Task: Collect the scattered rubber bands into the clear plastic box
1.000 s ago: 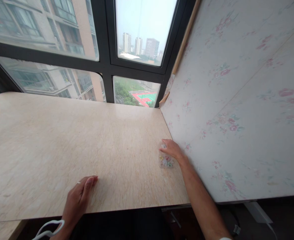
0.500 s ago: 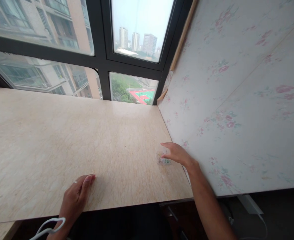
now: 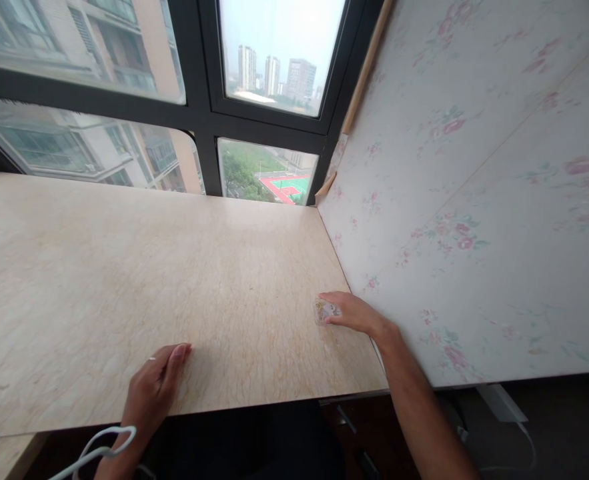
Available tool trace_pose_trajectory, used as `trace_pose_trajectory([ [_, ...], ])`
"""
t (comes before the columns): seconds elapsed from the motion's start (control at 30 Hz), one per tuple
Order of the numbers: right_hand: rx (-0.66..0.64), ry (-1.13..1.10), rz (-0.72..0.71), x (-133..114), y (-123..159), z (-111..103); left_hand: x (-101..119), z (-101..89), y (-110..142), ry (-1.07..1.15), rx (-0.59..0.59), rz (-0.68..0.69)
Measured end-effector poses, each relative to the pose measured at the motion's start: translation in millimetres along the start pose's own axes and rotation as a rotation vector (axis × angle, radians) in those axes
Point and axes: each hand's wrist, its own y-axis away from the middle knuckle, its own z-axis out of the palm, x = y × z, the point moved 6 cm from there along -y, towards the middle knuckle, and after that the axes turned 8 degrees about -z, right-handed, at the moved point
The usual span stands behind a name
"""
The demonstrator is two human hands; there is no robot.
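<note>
What worries me most from my end is the box [image 3: 320, 311], a small clear case with tiny pieces in it: if its lid isn't fastened, which I can't make out, a hard squeeze or a tilt could pop it and scatter them over the tabletop [image 3: 234, 267]. Its sides look smooth, so an uneven pinch might make it skid or twist out of my right hand [image 3: 351, 312]. The wall [image 3: 449, 167] is close on that side too, and a careless swing to the right could knock my knuckles against it. As for where it lies, the box sits on the right part of the tabletop, in the mouth of my right grip, with fingertips by its far edge, the thumb by its near edge and its left end sticking out. Those fingers and thumb stand apart around it, but I can't tell whether they press on it. My left hand [image 3: 154, 380] rests well apart from the box near the front edge, fingers curled together, nothing visible in them.
</note>
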Motion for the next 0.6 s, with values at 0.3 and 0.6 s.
trace_pose_trajectory([
  [0.3, 0.058, -0.077, 0.025, 0, 7, 1, 68, 42.9, 4, 0.081, -0.021, 0.082],
  [0.6, 0.279, -0.287, 0.220, 15, 36, 5, 181, 177.6, -7, 0.181, -0.492, 0.379],
])
